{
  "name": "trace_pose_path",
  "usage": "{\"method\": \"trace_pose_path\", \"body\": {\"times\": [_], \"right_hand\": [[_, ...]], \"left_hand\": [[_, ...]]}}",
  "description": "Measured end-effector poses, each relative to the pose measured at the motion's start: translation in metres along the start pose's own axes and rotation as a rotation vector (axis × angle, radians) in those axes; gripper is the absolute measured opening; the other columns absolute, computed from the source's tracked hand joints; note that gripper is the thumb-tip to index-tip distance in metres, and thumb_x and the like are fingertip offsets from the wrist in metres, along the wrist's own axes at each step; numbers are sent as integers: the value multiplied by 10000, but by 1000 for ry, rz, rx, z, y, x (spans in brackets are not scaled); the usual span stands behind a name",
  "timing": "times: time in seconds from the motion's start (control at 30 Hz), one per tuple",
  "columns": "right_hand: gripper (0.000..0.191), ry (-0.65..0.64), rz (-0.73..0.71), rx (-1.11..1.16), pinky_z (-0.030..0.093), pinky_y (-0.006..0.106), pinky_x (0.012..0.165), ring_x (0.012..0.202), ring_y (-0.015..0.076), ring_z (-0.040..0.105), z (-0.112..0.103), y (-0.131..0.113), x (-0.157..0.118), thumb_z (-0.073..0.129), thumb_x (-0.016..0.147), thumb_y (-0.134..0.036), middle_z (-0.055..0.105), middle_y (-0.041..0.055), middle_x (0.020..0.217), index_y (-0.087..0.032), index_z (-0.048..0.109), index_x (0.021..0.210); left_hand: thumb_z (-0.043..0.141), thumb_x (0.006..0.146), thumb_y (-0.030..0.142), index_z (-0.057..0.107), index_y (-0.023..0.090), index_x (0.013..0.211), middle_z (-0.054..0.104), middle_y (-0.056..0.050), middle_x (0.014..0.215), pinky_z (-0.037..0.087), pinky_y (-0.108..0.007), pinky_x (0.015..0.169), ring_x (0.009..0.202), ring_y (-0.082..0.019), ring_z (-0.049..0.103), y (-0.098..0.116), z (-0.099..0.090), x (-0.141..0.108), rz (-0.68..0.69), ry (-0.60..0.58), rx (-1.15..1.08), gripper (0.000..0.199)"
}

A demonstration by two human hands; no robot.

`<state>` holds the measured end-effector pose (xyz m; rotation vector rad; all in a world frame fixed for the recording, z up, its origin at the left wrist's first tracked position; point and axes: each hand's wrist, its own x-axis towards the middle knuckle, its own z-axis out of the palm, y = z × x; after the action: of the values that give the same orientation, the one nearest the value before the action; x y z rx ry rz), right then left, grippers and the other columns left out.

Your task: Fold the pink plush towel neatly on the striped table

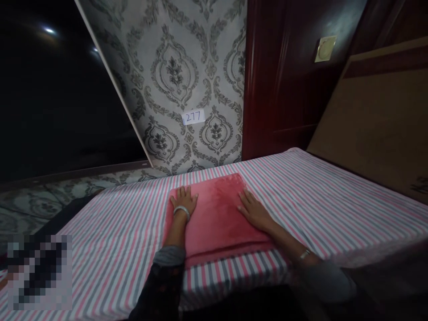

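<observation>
A folded pink cloth (214, 218), plush-looking and roughly square, lies flat near the front edge of a table covered by a striped cloth (113, 232). My left hand (184, 201) rests on its upper left part, fingers spread, with a bracelet at the wrist. On the right side of the pink cloth lies my right hand (256, 210), palm down with the fingers stretched out. Neither hand grips anything. Along the front of the pink cloth its folded layers show.
A large dark screen (63, 89) stands at the left. Patterned wallpaper behind carries a paper label (194, 117) reading 277. A dark red door or panel (281, 80) and a big brown board (377, 120) are at the right.
</observation>
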<state>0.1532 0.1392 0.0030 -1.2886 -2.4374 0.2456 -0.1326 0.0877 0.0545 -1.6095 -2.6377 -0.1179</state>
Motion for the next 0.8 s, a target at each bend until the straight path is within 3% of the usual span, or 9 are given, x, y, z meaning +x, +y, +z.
{"method": "trace_pose_path", "body": {"times": [0.2, 0.3, 0.47, 0.57, 0.67, 0.8], "right_hand": [[588, 93, -167, 13, 373, 485, 1114, 1468, 237, 254, 11, 31, -91, 288, 1017, -446, 204, 102, 1615, -276, 157, 1564], [592, 115, -211, 20, 372, 487, 1121, 1472, 231, 242, 5, 42, -112, 293, 1021, -432, 227, 75, 1611, -318, 94, 1567], [545, 193, -197, 78, 349, 495, 1142, 1468, 233, 254, -28, 37, -94, 261, 1028, -403, 297, 68, 1588, -298, 188, 1558], [545, 220, -226, 92, 305, 504, 1166, 1475, 237, 234, -37, 21, -71, 275, 1024, -402, 302, 66, 1586, -269, 236, 1550], [537, 157, -247, 54, 294, 525, 1161, 1481, 249, 212, -29, 6, -60, 303, 1017, -412, 293, 69, 1588, -257, 302, 1530], [550, 85, -257, 17, 294, 524, 1162, 1488, 272, 180, -9, 3, -65, 352, 1002, -441, 301, 95, 1583, -206, 377, 1499]], "left_hand": [[207, 959, 527, 264, 195, 1533, 210, -134, 1615, 188, -660, 1124, 1489, -310, 168, 1, 1, 0, 8, 5, 7, 666], [216, 960, 523, 262, 184, 1532, 209, -141, 1614, 188, -665, 1121, 1486, -316, 175, 1, -5, 0, 15, -3, -8, 667], [275, 971, 504, 249, 163, 1534, 217, -162, 1608, 196, -648, 1127, 1484, -322, 184, 15, -33, -20, 80, -58, -44, 658], [328, 981, 463, 274, 226, 1528, 237, -120, 1609, 167, -611, 1155, 1490, -299, 172, 37, -42, -60, 352, -22, -52, 598], [416, 957, 481, 294, 267, 1521, 250, -90, 1609, 137, -633, 1158, 1484, -309, 184, 56, -29, -106, 656, -11, -31, 615], [404, 961, 489, 313, 293, 1513, 267, -76, 1604, 122, -679, 1144, 1482, -322, 177, 62, 4, -141, 689, 27, -46, 593]]}}
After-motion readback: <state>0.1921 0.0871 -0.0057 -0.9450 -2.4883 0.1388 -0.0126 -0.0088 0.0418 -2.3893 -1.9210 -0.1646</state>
